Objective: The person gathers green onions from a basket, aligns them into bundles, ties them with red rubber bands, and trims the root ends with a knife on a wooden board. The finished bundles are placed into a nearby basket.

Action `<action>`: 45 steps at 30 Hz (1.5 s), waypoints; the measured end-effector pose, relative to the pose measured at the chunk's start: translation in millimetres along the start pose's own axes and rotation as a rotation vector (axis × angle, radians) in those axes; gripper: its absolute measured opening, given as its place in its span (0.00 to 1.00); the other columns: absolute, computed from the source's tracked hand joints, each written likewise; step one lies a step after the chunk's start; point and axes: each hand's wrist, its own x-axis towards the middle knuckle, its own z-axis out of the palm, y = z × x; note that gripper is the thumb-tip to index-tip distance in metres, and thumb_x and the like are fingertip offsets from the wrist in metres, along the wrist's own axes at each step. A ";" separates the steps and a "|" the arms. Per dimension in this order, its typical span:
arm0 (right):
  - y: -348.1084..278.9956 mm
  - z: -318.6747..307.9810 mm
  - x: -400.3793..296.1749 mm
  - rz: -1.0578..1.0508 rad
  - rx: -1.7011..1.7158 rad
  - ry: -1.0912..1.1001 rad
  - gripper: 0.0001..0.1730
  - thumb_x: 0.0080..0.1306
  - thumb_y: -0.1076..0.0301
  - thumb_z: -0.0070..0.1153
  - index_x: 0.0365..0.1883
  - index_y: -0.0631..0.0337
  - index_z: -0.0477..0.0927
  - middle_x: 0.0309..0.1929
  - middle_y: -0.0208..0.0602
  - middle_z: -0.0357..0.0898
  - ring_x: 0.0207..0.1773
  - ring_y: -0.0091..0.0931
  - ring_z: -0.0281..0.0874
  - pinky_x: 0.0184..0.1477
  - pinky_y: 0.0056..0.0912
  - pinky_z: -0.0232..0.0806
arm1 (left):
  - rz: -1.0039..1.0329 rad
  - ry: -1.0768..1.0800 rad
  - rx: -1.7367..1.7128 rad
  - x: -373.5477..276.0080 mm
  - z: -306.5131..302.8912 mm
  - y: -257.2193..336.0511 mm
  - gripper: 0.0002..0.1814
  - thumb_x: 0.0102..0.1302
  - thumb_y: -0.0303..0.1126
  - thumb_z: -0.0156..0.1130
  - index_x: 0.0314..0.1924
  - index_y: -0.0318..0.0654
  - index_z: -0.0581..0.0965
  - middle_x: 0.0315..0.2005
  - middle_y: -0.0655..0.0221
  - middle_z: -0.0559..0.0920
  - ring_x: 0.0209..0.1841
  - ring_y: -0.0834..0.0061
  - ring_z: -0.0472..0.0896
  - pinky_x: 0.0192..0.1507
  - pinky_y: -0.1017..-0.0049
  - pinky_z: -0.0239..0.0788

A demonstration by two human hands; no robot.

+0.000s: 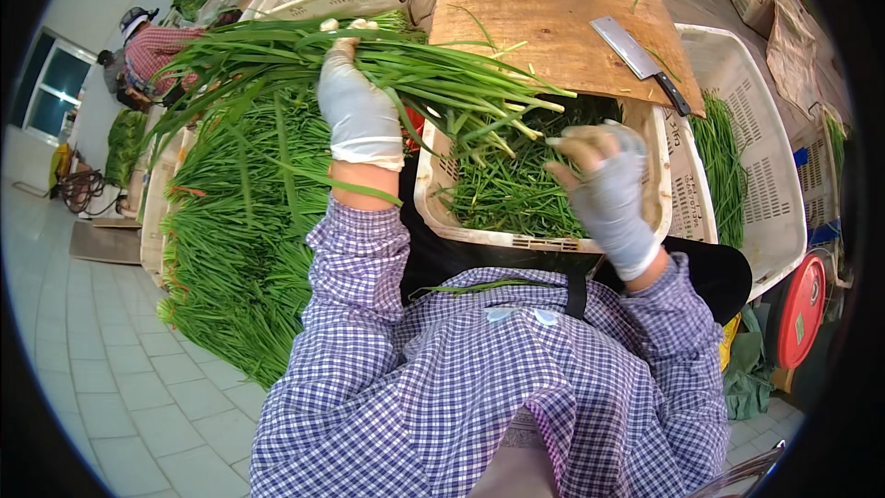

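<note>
My left hand (356, 97), in a thin whitish glove, grips a loose bunch of garlic chives (442, 72). Its pale cut stem ends point right, and the long leaves droop to the left. My right hand (601, 180), gloved with bare fingertips and slightly blurred, hovers over the right side of a white plastic crate (484, 238). Its thumb and fingers are apart, and I see nothing between them. Loose green leaf scraps (511, 200) lie inside that crate. A wooden board (511, 7) rests across the crate's far end, with a cleaver (626, 48) lying on it.
Chive bundles with orange ties (242, 235) are heaped at my left. On the right, another white crate (767, 173) holds more chives (722, 166). A red round lid (802, 311) stands near it. Another person (159, 55) is at the far left, beyond the heap.
</note>
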 end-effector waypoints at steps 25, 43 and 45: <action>3.4 24.5 -14.3 0.569 0.746 -0.824 0.41 0.70 0.40 0.50 0.66 0.70 0.70 0.56 0.55 0.79 0.57 0.37 0.80 0.60 0.37 0.70 | 0.139 -0.011 -0.136 0.4 -4.9 12.4 0.10 0.75 0.26 0.48 0.52 0.37 0.74 0.45 0.69 0.80 0.51 0.75 0.78 0.56 0.68 0.75; 31.7 22.7 -3.3 0.658 0.992 -0.270 0.49 0.63 0.60 0.67 0.75 0.67 0.53 0.72 0.54 0.62 0.71 0.37 0.64 0.70 0.34 0.60 | 0.000 -0.200 -0.312 3.8 -11.0 16.0 0.08 0.71 0.31 0.59 0.46 0.37 0.80 0.40 0.64 0.85 0.46 0.68 0.83 0.61 0.61 0.74; 37.3 43.2 -6.4 0.546 1.138 -0.171 0.31 0.69 0.60 0.60 0.64 0.66 0.66 0.57 0.44 0.74 0.56 0.28 0.73 0.57 0.29 0.68 | -0.020 -0.245 -0.343 3.4 -8.8 9.0 0.09 0.72 0.31 0.58 0.47 0.36 0.80 0.42 0.63 0.85 0.47 0.67 0.83 0.61 0.61 0.73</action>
